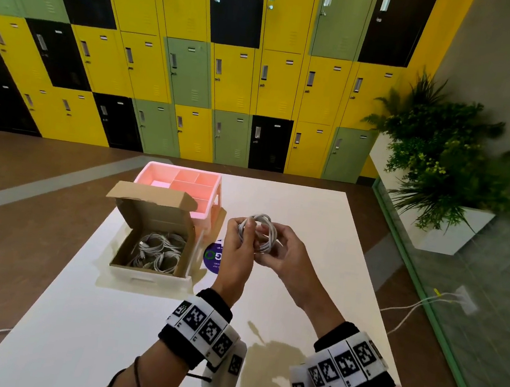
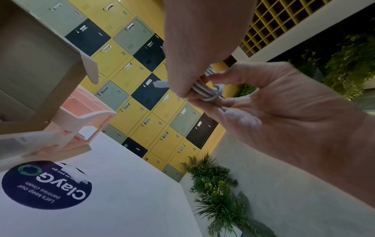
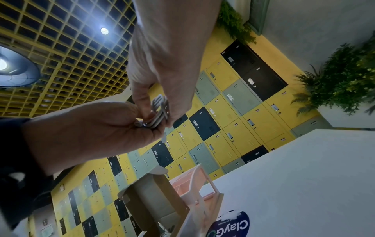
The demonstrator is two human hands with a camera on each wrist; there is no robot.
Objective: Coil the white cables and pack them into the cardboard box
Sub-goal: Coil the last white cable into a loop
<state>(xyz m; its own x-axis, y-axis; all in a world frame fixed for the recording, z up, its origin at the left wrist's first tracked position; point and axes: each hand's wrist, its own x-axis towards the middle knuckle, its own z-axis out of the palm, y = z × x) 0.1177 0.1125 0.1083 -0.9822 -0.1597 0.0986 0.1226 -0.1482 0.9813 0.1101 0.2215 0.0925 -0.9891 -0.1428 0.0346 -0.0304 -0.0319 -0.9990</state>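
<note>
A coiled white cable (image 1: 259, 230) is held up above the white table (image 1: 308, 219), to the right of the cardboard box (image 1: 187, 249). My left hand (image 1: 242, 234) grips the coil's left side, fingers curled round the loops. My right hand (image 1: 269, 253) pinches its lower right part. In the left wrist view the cable (image 2: 207, 91) is bunched between the left hand (image 2: 183, 89) and the right hand's fingers (image 2: 233, 75). The right wrist view shows the cable (image 3: 160, 109) pinched by the right hand (image 3: 156, 113). The box stands open and holds several coiled white cables (image 1: 160, 250).
A pink compartment tray (image 1: 181, 184) stands behind the box. A round blue sticker (image 1: 212, 257) lies on the table under my hands. A planter with green plants (image 1: 442, 171) stands at the right, and a white lead (image 1: 410, 305) runs across the floor there.
</note>
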